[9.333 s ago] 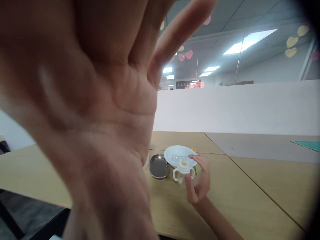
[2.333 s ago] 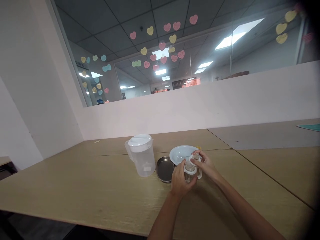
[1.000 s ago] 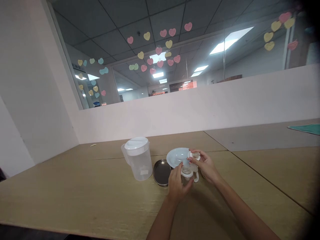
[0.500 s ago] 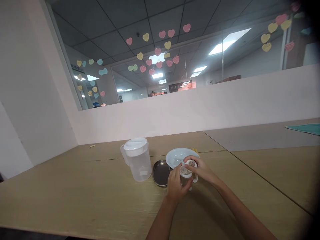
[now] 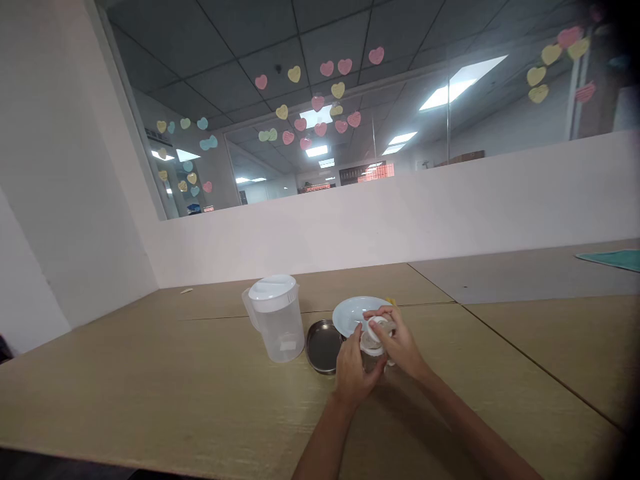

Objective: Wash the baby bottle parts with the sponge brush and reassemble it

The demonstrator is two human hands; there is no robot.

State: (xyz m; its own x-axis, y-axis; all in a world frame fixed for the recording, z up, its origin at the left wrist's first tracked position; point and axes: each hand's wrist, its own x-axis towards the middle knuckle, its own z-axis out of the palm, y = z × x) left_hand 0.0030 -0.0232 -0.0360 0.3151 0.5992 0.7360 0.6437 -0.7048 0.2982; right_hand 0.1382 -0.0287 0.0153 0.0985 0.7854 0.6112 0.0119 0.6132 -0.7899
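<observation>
A small clear baby bottle (image 5: 372, 347) with a white handled collar stands on the wooden table (image 5: 200, 393). My left hand (image 5: 353, 373) is wrapped round its body. My right hand (image 5: 397, 343) is closed on the white cap and teat part (image 5: 376, 327) at the bottle's top. Right behind the hands lies a white plate (image 5: 353, 312). A round steel dish (image 5: 323, 345) sits just left of my left hand.
A translucent plastic jug with a white lid (image 5: 277, 319) stands left of the steel dish. A low white partition (image 5: 450, 200) runs along the table's far side. A teal cloth (image 5: 613, 259) lies at the far right.
My left hand came down from in front of the camera and took the bottle. Over the last second my right hand has turned on the top part and sunk closer to the bottle.
</observation>
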